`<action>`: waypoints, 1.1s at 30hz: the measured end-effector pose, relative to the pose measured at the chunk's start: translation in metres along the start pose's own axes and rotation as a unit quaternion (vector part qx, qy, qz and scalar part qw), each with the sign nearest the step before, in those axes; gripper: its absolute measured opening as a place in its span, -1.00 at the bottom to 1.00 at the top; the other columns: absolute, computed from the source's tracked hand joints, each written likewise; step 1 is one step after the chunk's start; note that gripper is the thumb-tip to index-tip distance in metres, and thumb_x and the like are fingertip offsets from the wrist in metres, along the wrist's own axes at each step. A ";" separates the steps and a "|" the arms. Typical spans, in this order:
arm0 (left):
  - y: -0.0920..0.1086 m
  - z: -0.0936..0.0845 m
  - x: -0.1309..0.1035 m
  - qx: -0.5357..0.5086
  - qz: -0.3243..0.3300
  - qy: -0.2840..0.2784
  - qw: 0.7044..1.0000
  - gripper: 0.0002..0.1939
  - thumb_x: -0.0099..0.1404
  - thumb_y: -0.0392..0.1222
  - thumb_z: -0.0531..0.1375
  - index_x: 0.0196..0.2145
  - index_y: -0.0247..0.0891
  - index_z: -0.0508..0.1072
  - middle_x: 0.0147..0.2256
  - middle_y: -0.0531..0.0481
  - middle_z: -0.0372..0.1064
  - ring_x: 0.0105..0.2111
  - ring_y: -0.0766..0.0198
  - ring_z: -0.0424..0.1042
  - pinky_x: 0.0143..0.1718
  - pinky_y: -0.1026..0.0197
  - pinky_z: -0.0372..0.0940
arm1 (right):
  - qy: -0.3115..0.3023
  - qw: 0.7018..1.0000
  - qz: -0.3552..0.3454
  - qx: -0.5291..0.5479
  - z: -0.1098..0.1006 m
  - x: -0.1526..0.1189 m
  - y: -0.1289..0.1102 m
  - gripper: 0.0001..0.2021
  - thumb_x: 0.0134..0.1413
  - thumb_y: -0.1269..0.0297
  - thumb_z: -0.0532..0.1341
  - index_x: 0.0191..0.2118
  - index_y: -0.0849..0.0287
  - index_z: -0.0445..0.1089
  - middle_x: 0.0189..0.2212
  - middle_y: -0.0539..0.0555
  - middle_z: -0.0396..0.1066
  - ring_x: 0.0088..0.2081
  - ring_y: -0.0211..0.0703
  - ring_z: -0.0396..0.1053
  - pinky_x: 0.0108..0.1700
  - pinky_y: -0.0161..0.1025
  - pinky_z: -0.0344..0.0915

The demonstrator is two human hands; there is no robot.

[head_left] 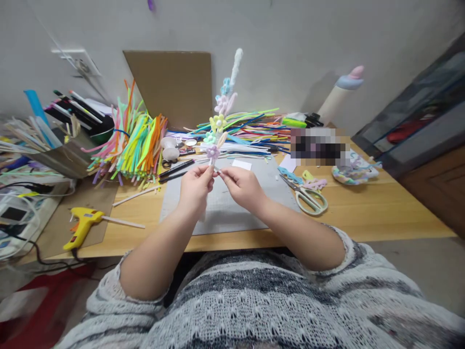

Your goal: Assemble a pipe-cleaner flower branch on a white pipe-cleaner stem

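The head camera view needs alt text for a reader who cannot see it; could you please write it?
A person's left hand holds up a white-tipped stalk of pastel flowers, the right hand close beside it, above a grey mat on a wooden table. A yellow glue gun lies to the left, scissors to the right, and bundles of colourful pipe cleaners behind.

Flower stem point(219, 122) above mat point(232, 211), glue gun point(85, 224) left, scissors point(298, 191) right, cardboard point(174, 87) behind
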State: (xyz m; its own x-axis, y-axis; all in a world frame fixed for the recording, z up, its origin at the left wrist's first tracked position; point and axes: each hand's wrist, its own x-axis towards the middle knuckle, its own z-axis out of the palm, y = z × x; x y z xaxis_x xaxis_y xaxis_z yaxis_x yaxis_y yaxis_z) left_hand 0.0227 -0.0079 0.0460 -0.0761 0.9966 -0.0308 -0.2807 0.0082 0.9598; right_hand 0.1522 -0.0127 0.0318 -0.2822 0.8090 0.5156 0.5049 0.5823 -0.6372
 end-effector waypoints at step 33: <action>0.012 -0.021 -0.020 0.571 0.592 -0.183 0.538 -0.75 0.26 -0.36 -0.04 -0.16 -0.31 0.35 -0.31 -0.17 0.40 -0.34 0.22 0.32 -0.35 0.13 0.23 | -0.403 0.854 -0.058 -0.323 -0.068 0.091 -0.052 -0.93 -0.19 0.34 0.27 -0.49 0.20 0.49 -0.65 -0.09 0.36 -0.53 -0.38 0.25 -0.40 -0.33 0.07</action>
State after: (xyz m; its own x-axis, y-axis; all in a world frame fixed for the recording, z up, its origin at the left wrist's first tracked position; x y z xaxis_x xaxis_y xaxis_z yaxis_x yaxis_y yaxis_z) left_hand 0.0003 -0.0296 0.0524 0.6983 0.3065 0.6468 0.5444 -0.8142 -0.2019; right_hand 0.1553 0.0253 0.1514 -0.6998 0.6927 -0.1746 0.7066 0.7072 -0.0262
